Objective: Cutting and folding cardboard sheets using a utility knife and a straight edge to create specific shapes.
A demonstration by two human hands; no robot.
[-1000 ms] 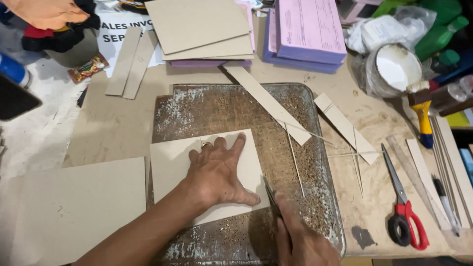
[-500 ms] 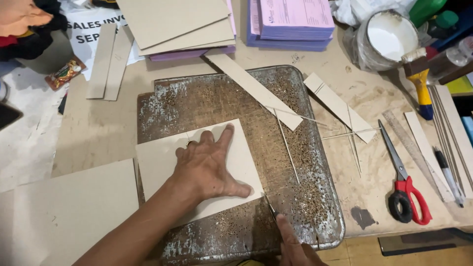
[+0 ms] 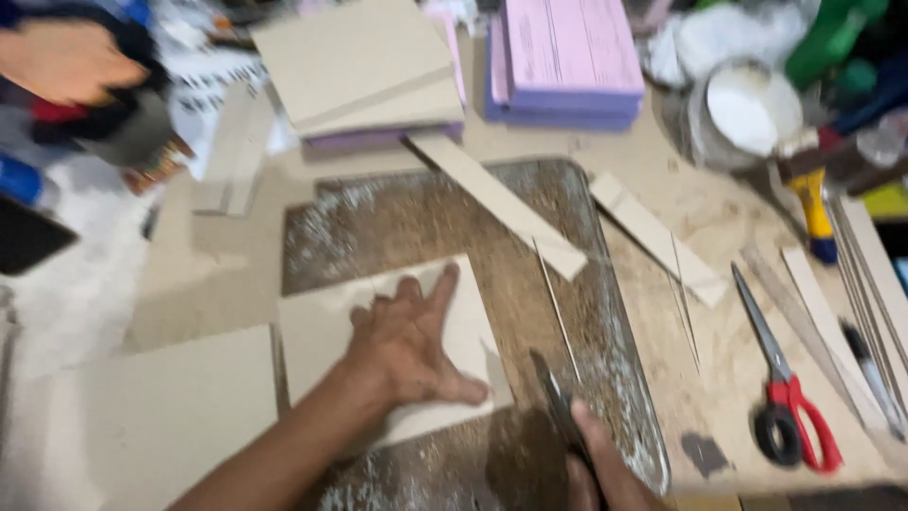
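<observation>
1. Open run of scarred cutting mat [image 3: 397,222] above the left hand [image 3: 407,350], bounded by a diagonal cardboard strip [image 3: 497,203].
2. Right of the right hand [image 3: 601,468]: thin offcut slivers [image 3: 558,308], then red-handled scissors [image 3: 790,402] on the table [image 3: 719,218].
3. Far edge: stacked boards [image 3: 364,66] block passage.

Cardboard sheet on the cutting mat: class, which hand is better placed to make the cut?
Probably the right hand: it grips the knife beside the cardboard sheet, while the left hand lies flat on it.
</observation>
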